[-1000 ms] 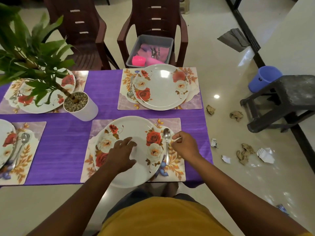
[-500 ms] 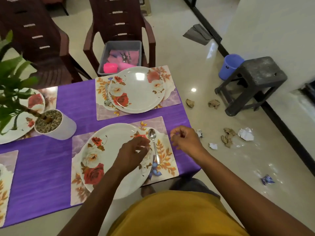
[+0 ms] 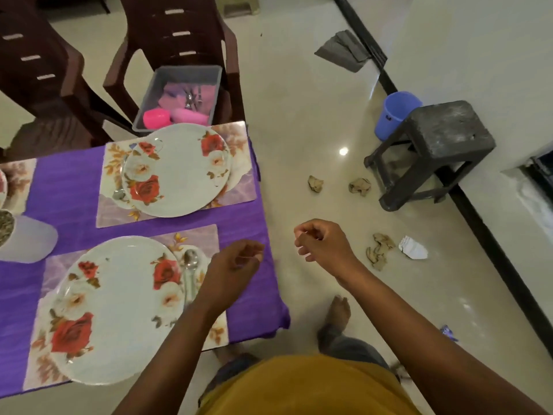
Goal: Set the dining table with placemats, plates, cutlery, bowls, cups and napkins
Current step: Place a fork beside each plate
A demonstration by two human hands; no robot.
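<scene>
A floral plate (image 3: 119, 307) lies on a placemat (image 3: 197, 238) at the near right corner of the purple table (image 3: 68, 181), with a spoon (image 3: 190, 271) beside its right rim. A second plate (image 3: 179, 172) sits on its own placemat (image 3: 113, 211) behind, a spoon (image 3: 119, 193) at its left. My left hand (image 3: 233, 271) hovers over the near placemat's right edge, fingers loosely curled, holding nothing. My right hand (image 3: 323, 244) hangs past the table's edge over the floor, also loosely curled and holding nothing. A grey bin (image 3: 149, 106) on a brown chair (image 3: 179, 28) holds pink cups (image 3: 157, 117), purple napkins and cutlery.
A white plant pot (image 3: 27, 238) stands at the left on the table. A second brown chair (image 3: 36, 85) is behind. On the floor to the right are a dark stool (image 3: 440, 145), a blue bucket (image 3: 395, 112), a grey cloth (image 3: 344, 50) and several crumpled papers (image 3: 380, 250).
My right hand has left the spoon and moved right, off the table over the floor. My left hand has lifted off the plate and shifted right. The view has swung to the right.
</scene>
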